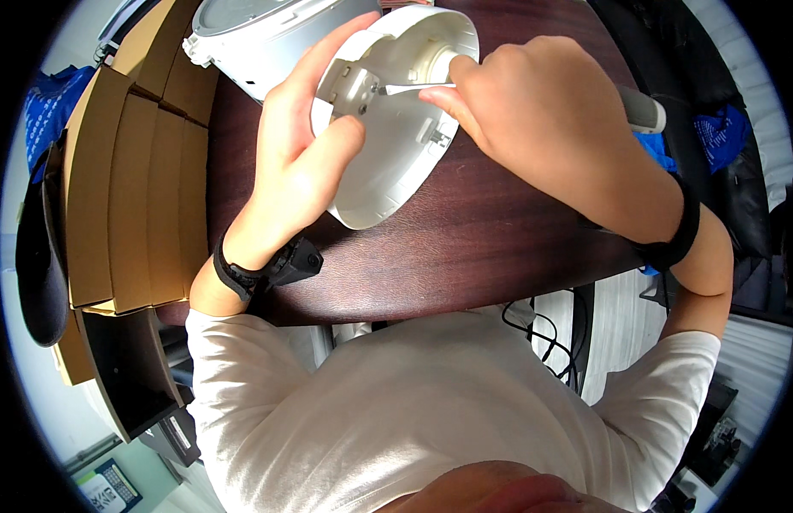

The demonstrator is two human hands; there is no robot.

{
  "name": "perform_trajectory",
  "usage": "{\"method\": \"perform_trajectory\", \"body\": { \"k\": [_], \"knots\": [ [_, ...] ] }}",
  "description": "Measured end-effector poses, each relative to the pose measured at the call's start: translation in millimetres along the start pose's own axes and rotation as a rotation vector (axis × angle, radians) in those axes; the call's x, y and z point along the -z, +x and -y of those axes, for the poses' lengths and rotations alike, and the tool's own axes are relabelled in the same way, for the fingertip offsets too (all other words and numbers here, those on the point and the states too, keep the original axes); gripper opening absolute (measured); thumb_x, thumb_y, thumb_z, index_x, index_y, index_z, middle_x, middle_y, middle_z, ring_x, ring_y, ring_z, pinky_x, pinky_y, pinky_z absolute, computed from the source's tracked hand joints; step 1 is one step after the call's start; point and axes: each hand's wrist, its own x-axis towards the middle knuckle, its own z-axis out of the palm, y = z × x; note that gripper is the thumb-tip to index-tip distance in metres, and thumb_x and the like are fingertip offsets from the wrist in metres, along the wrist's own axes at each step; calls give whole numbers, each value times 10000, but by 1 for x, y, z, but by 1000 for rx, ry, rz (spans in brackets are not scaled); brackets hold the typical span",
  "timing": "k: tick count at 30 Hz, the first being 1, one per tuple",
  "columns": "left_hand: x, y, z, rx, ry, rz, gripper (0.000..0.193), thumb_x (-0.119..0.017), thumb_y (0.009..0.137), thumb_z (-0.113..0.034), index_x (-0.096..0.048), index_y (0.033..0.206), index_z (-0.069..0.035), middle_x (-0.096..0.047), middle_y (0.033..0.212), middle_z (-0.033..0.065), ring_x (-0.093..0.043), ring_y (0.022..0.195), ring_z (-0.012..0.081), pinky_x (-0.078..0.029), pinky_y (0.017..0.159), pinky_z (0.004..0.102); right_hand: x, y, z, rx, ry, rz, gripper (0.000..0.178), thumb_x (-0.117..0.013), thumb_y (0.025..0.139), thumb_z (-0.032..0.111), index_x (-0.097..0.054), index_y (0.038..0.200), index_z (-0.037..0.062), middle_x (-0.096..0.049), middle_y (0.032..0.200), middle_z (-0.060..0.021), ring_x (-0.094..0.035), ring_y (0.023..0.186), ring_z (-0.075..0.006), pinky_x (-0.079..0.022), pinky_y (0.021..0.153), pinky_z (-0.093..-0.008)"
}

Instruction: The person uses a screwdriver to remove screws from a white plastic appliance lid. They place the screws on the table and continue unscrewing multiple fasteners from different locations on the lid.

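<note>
Beyond the near edge of the grained table (pixel 431 265), fingers clamp: left hand (pixel 301 158) on a rounded plastic shell (pixel 388 167), right hand (pixel 542 107) on a metal-shafted tool (pixel 420 88).

- Shell (pixel 375 167): smooth white plastic, glossy where the light lands
- Shaft (pixel 403 88): bright metal, from where I stand
- Table (pixel 422 256): dark wood grain, softly shiny
- Boxes (pixel 130 205): plain matt cardboard
- Shirt (pixel 439 393): smooth pale cloth
- Wristbands (pixel 690 215): matt black cloth

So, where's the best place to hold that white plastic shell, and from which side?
Probably the raised wall of the white shell, from the left, as the left hand does: it gives an edge to grasp, while the right hand and its slim tool occupy the right side.
</note>
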Motion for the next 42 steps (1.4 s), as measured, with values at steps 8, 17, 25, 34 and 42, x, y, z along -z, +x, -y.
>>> {"method": "perform_trajectory", "body": {
  "k": [8, 17, 25, 34, 42],
  "knots": [
    [1, 0, 5, -52, 38, 13, 751, -457, 623, -177, -462, 1337, 56, -555, 1254, 175, -501, 1186, 225, -332, 1049, 332, 6, -1, 1, 16, -2, 1, 357, -595, 899, 356, -669, 731, 50, -553, 490, -120, -567, 424, -263, -430, 432, -332],
    [1, -2, 5, -45, 46, 4, 746, -449, 623, -161, -462, 1336, 59, -551, 1266, 171, -500, 1188, 219, -332, 1046, 322, 2, 0, 3, 16, 40, -20, 379, -600, 890, 347, -634, 658, 49, -541, 494, -134, -562, 441, -286, -433, 448, -360],
    [-2, -2, 7, -44, -9, -67, 734, -445, 634, -150, -458, 1336, 63, -546, 1275, 158, -500, 1181, 204, -336, 1040, 317, -8, 3, 2, -48, 183, 21, 418, -586, 906, 336, -621, 618, 34, -532, 511, -165, -555, 461, -320, -438, 459, -380],
    [-2, 3, -2, -4, 32, -19, 730, -448, 631, -160, -466, 1327, 61, -558, 1250, 157, -507, 1167, 207, -341, 1035, 313, -3, 1, -2, -84, 263, 19, 443, -562, 927, 343, -633, 649, 6, -540, 538, -185, -563, 487, -342, -456, 492, -400],
    [-3, 2, -1, -13, 29, -27, 737, -446, 627, -163, -467, 1330, 57, -565, 1230, 155, -514, 1150, 209, -342, 1032, 306, -15, 8, -8, -617, 1123, 664, 509, -456, 990, 418, -509, 649, 44, -378, 494, 13, -334, 371, -68, -301, 353, -246]
  ]
}}
